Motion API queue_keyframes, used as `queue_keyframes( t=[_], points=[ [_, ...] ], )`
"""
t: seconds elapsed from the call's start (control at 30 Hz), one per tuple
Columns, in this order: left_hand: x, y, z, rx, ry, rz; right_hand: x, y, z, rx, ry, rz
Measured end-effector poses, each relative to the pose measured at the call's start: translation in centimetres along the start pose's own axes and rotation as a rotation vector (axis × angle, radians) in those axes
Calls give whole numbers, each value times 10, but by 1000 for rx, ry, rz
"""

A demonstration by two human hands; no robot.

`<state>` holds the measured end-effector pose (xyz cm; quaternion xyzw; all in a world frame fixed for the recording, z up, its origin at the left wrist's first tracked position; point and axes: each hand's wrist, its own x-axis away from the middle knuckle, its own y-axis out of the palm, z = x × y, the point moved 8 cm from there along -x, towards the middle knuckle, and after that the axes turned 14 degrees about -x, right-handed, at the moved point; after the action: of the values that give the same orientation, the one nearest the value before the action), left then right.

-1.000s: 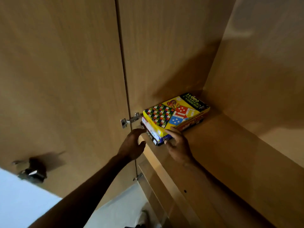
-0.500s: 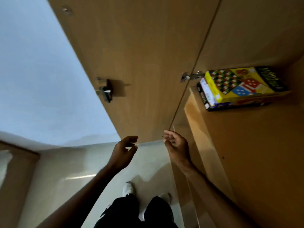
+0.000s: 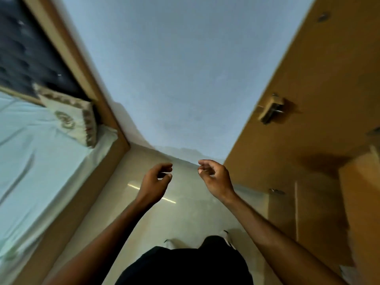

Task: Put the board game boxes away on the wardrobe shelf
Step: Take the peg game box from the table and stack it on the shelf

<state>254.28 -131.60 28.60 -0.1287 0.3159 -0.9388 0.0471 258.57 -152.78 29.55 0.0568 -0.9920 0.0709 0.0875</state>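
No board game box is in view; the shelf that held them lies out of frame to the right. My left hand [image 3: 156, 183] and my right hand [image 3: 216, 177] hang side by side in front of me over the pale floor. Both are empty, with fingers loosely curled and apart. The open wooden wardrobe door [image 3: 304, 95] with its metal hinge [image 3: 271, 110] stands just right of my right hand. A corner of the wardrobe shelf edge [image 3: 362, 182] shows at the far right.
A bed [image 3: 35, 161] with a light sheet and a patterned pillow [image 3: 72, 118] fills the left side, framed in wood. A pale blue wall [image 3: 185, 68] is ahead. My dark trousers and white shoes [image 3: 170, 242] stand on the glossy tiled floor [image 3: 185, 212].
Both hands left the stacked game boxes on the shelf and dropped. The view swung left and down, so the boxes went out of frame and the bed came in.
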Motion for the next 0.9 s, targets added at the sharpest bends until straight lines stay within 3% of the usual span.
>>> queue_keyframes(
  t=[0.3,0.53,0.73,0.9],
  points=[
    [72,-210,-160,132,-278,505,-19,280,-59,116,-93,-509],
    [156,-303,-274,311,-551,789,16,486,-65,140,-89,-878],
    [264,-375,-370,381,-797,1056,99,675,-60,254,-79,-1262],
    [377,-394,-424,492,-986,1304,214,797,-50,362,-197,-1576]
  ],
)
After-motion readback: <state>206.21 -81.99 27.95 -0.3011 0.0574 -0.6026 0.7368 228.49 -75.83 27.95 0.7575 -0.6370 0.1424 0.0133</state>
